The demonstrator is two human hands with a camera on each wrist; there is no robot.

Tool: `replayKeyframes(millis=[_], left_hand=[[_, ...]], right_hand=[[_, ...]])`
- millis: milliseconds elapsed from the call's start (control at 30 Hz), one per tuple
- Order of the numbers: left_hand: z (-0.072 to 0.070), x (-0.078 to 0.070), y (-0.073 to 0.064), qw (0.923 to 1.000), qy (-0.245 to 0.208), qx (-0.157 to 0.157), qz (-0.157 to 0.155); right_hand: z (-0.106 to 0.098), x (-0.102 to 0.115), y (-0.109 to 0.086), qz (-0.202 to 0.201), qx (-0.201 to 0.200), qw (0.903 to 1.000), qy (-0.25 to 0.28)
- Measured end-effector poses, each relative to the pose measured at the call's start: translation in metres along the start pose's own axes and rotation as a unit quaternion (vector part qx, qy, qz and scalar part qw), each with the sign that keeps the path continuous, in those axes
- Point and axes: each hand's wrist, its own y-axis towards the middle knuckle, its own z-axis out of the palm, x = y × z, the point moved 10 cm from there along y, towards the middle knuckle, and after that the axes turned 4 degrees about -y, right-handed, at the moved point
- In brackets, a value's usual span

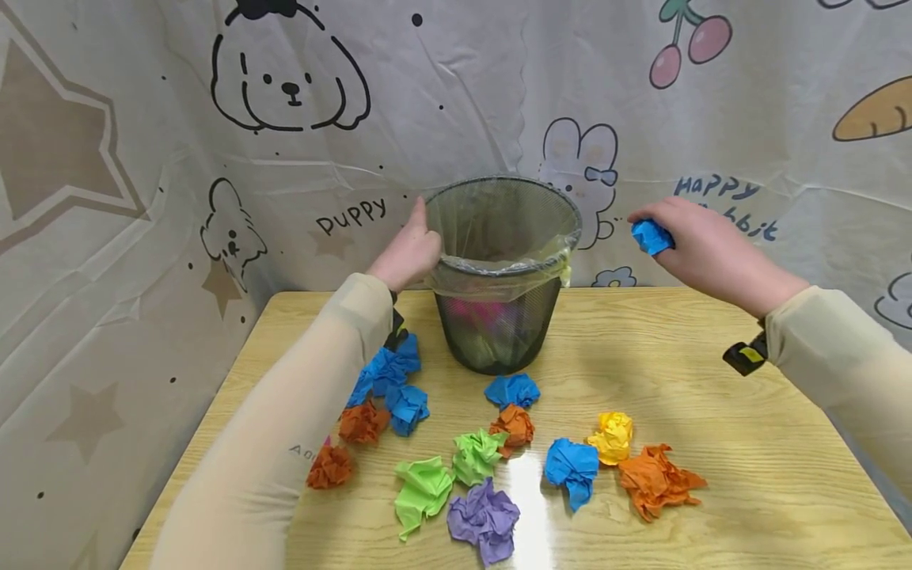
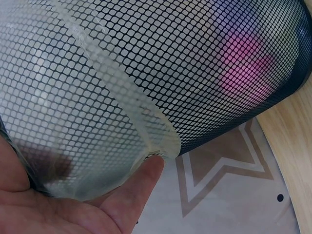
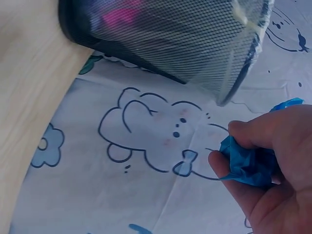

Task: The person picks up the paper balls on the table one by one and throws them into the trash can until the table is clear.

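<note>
A black mesh wastebasket (image 1: 492,332) with a clear plastic liner (image 1: 466,277) stands upright at the back of the table. My left hand (image 1: 409,253) grips its rim on the left side; in the left wrist view the thumb (image 2: 141,185) lies along the outside, while a fingertip shows dimly through the mesh. Right of the basket, raised above the table, my right hand (image 1: 701,245) holds a crumpled ball of blue paper (image 3: 248,163) between thumb and fingers. Pink crumpled paper (image 1: 480,313) shows through the basket's wall.
Crumpled paper balls lie across the wooden table (image 1: 748,396): blue (image 1: 572,471), orange (image 1: 659,481), yellow (image 1: 613,438), green (image 1: 422,492) and purple (image 1: 484,520). More blue (image 1: 408,408) and orange ones (image 1: 363,422) lie beside my left sleeve. A printed curtain (image 1: 456,95) hangs close behind the basket.
</note>
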Motion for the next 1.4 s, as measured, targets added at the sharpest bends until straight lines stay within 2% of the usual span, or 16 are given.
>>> replayKeyframes(millis=[333,600,767,1000,1400], left_hand=[[-0.002,-0.001,-0.001,1.0,0.0,-0.003,0.007],[-0.001,-0.001,-0.002,1.0,-0.004,-0.001,0.007],[-0.001,-0.002,-0.002,1.0,-0.004,-0.001,0.008],[0.0,-0.002,-0.001,0.9999,-0.006,-0.001,0.01],[0.0,-0.002,-0.002,0.9999,-0.006,-0.003,0.009]], right_hand=[[-0.013,0.02,0.034,-0.003,-0.006,0.9999,0.012],[-0.012,0.044,0.063,-0.012,-0.014,0.9995,0.024],[-0.005,0.065,0.078,-0.033,-0.012,0.9988,0.034],[0.01,0.09,0.096,-0.063,0.014,0.9972,0.036],[0.037,0.106,0.116,-0.071,0.058,0.9955,0.022]])
